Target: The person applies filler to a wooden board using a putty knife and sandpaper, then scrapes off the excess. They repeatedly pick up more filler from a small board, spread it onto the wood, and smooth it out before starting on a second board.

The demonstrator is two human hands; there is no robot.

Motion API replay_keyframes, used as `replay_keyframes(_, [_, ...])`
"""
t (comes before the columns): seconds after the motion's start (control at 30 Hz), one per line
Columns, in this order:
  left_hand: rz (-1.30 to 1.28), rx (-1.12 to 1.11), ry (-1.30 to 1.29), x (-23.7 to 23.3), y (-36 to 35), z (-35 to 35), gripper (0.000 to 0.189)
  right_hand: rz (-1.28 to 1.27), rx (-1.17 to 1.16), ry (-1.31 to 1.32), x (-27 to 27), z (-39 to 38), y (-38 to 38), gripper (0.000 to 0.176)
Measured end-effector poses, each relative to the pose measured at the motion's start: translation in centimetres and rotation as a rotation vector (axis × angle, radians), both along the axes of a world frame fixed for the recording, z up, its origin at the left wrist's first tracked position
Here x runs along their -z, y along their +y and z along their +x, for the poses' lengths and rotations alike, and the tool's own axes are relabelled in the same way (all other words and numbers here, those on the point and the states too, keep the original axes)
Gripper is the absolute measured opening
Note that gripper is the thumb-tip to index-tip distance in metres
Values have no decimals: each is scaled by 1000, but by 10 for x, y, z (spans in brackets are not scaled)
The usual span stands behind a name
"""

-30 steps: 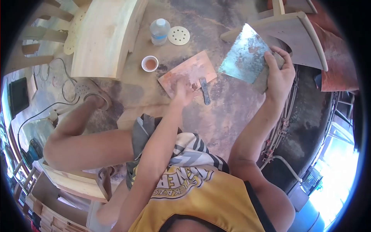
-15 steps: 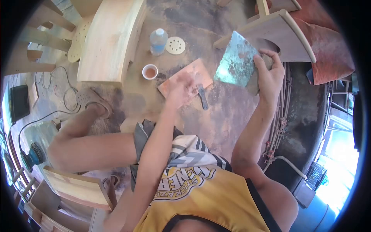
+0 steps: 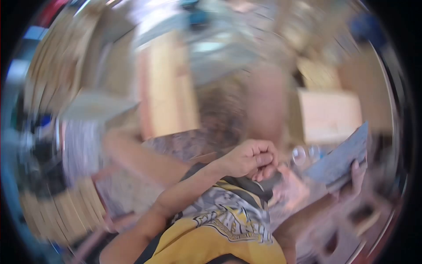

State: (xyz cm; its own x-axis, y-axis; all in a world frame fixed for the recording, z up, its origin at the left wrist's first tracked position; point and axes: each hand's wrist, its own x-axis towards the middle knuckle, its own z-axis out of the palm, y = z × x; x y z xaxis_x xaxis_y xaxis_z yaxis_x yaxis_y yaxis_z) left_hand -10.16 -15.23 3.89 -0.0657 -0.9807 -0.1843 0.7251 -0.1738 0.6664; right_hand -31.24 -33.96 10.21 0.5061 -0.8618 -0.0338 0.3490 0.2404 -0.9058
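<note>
Over my lap my left hand (image 3: pixel 251 162) is closed, its fingers curled in with the thumb against them. What it holds, if anything, is hidden. At the right, my right hand (image 3: pixel 354 179) grips the lower edge of a flat, thin blue-grey sheet (image 3: pixel 336 160), which is tilted. Just right of my left hand lies a blurred orange-pink board (image 3: pixel 292 190), apart from the hand. A small white cup (image 3: pixel 299 155) is beyond that board, and a clear plastic bottle (image 3: pixel 314 152) is beside it, both smeared by motion.
A striped wooden piece (image 3: pixel 169 88) stands ahead to the left, near my leg. Farther right is a pale wooden panel (image 3: pixel 330 116). Slatted wood (image 3: pixel 63 213) is at the lower left. Most of the surroundings are blurred.
The view has swung left and blurred strongly. My left hand has lifted off the orange-pink board and curled above my lap. My right hand still holds the sheet, now seen lower and farther right.
</note>
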Motion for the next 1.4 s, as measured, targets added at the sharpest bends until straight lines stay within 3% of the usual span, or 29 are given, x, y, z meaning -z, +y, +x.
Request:
replay_keyframes(0.03, [-9, -132, -34, 12, 30, 16, 13, -9, -132, -34, -6, 50, -2, 64])
replay_keyframes(0.1, [-30, -382, -220, 55, 83, 32, 7, -273, -311, 291, -19, 133, 9, 56])
replay_keyframes(0.17, [155, -524, -309, 80, 133, 34, 6, -337, -473, 325, -23, 231, 38, 47])
replay_keyframes(0.2, [231, -680, -216, 96, 153, 26, 9, -300, -574, 301, -12, 275, 50, 39])
replay_keyframes(0.23, [308, -823, -117, 118, 156, 18, 12, -536, -604, 395, 7, 319, 49, 31])
replay_keyframes(0.27, [275, -849, -86, 131, 163, 15, 12, -542, -668, 436, 23, 360, 58, 26])
replay_keyframes(0.33, [453, -1236, 102, 147, 166, 6, 14, -649, -828, 447, 41, 430, 75, 25])
replay_keyframes(0.37, [434, -1255, 148, 146, 167, 7, 14, -693, -915, 489, 50, 455, 81, 24])
replay_keyframes(0.47, [462, -1494, 189, 138, 168, 34, 16, -627, -1146, 503, 68, 501, 100, 24])
replay_keyframes(0.53, [390, -1739, 247, 139, 171, 44, 17, -651, -1180, 525, 74, 515, 124, 25])
replay_keyframes(0.6, [388, -1769, 279, 143, 168, 48, 15, -863, -1192, 638, 82, 521, 145, 24])
replay_keyframes(0.7, [446, -1872, 173, 149, 164, 47, 17, -887, -1234, 650, 78, 522, 156, 25])
replay_keyframes(0.77, [511, -2047, -150, 129, 180, 54, 17, -880, -1262, 653, 82, 525, 152, 25])
replay_keyframes(0.8, [523, -2037, -145, 121, 192, 60, 17, -817, -1272, 649, 84, 525, 149, 24])
replay_keyframes(0.87, [730, -1918, -597, 104, 212, 85, 13, -750, -1281, 645, 83, 526, 151, 24])
replay_keyframes(0.93, [806, -1704, -752, 73, 223, 142, 15, -999, -1226, 589, 80, 515, 171, 23])
replay_keyframes(1.07, [744, -1330, -1010, 93, 222, 230, 23, -897, -1214, 655, 78, 508, 154, 24])
replay_keyframes(1.1, [747, -1327, -1013, 92, 217, 242, 23, -892, -1214, 654, 79, 506, 155, 24])
replay_keyframes(1.17, [676, -1289, -550, 80, 205, 260, 25, -831, -1179, 668, 81, 500, 162, 25])
replay_keyframes(1.27, [646, -1281, -454, 69, 197, 265, 25, -902, -1195, 592, 84, 496, 165, 23])
replay_keyframes(1.3, [650, -1273, -456, 73, 196, 265, 25, -922, -1154, 593, 84, 494, 159, 21])
replay_keyframes(1.37, [723, -1278, -816, 83, 196, 265, 22, -878, -1130, 616, 85, 497, 133, 21])
replay_keyframes(1.4, [724, -1278, -816, 82, 196, 264, 22, -839, -1107, 638, 85, 498, 123, 20])
